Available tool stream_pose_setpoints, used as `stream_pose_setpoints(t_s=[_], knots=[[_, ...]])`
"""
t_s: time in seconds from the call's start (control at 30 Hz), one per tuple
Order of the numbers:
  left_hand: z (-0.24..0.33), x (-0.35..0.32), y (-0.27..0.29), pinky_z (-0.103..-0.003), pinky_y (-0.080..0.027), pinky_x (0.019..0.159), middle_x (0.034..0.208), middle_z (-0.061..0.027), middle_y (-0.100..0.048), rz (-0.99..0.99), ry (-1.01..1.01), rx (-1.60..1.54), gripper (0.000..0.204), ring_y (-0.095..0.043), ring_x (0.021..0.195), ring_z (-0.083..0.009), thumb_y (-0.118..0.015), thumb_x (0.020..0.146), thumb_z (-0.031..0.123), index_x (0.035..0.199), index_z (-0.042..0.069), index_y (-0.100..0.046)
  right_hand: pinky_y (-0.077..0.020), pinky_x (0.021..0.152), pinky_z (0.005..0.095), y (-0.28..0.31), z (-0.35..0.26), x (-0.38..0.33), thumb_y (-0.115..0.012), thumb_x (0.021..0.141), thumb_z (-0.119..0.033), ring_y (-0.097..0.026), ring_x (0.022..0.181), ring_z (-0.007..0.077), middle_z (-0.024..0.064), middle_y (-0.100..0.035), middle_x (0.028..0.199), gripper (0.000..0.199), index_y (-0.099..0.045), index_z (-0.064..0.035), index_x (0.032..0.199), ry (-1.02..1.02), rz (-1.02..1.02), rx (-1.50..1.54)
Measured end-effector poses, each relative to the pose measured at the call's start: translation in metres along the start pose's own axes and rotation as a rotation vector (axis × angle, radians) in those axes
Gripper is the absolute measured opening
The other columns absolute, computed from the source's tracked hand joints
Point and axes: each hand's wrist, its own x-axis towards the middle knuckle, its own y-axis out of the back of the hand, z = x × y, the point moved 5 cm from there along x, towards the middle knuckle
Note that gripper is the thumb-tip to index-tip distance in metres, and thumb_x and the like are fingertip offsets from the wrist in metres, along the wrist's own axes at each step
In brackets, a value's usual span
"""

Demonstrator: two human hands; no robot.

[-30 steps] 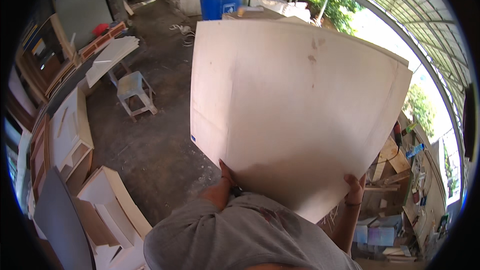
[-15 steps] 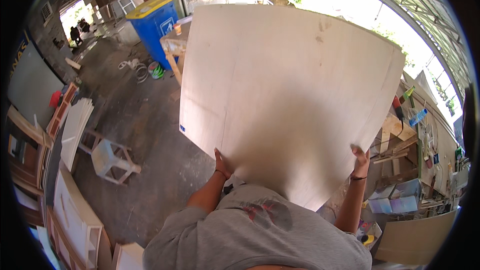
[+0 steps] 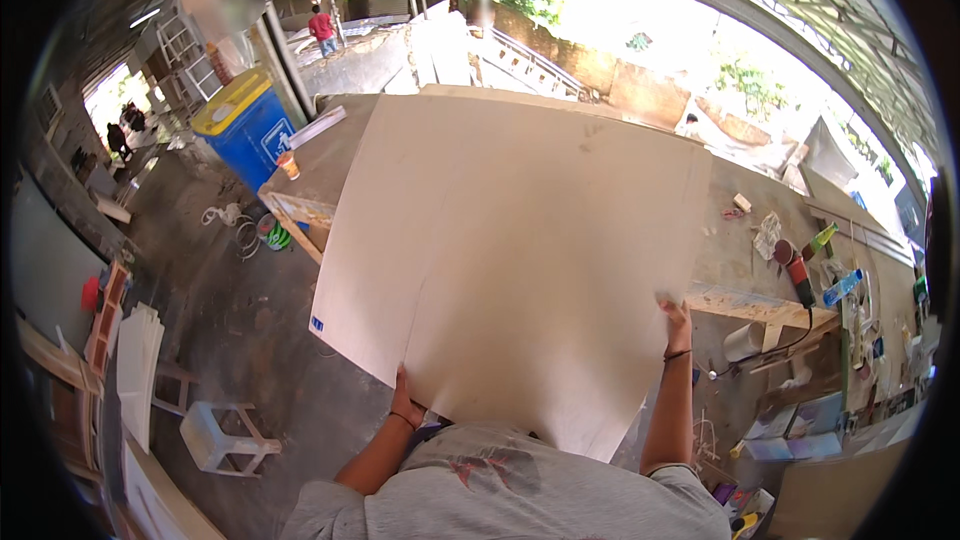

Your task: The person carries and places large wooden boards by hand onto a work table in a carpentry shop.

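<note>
Both your hands clamp the plywood sheet point(image 3: 520, 270): left hand point(image 3: 404, 406) at its near edge, right hand point(image 3: 676, 312) higher (fingers probably curled behind), desk point(image 3: 760, 260) beyond.

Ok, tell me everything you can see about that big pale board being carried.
The board is a large, thin, roughly square sheet, pale beige like plywood, mostly plain with a few faint marks and a small blue mark near its left corner. It is held up in front of the person, tilted, hiding much of the workbench behind. The left hand grips its lower edge; the right hand grips its right edge, higher up. Nothing else visibly touches it.
</note>
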Motion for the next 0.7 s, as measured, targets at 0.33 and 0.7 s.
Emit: stream_pose_setpoints(t_s=[0.33,0.7], knots=[[0.022,0.006,0.047,-0.039,-0.039,0.091,0.121,-0.0057,-0.047,0.295,0.127,0.116,0.063,-0.047,0.108,-0.0233,-0.051,0.077,0.055,0.122,0.012,-0.042,-0.0446,0.068,0.0274,-0.016,0.062,0.007,-0.056,0.073,-0.026,-0.055,0.081,0.0171,0.0083,-0.057,0.093,0.043,-0.051,0.0005,0.106,-0.263,0.024,0.123],[0.042,0.004,-0.008,-0.04,-0.048,0.08,0.105,-0.0101,-0.056,0.411,0.135,0.273,0.058,-0.057,0.093,-0.0248,-0.048,0.08,0.052,0.116,0.006,-0.045,-0.0419,0.07,0.0297,0.003,0.097,0.097,-0.055,0.077,-0.033,-0.053,0.08,0.0171,0.0096,-0.058,0.091,0.044,-0.056,0.005,0.098,-0.255,0.014,-0.297]])
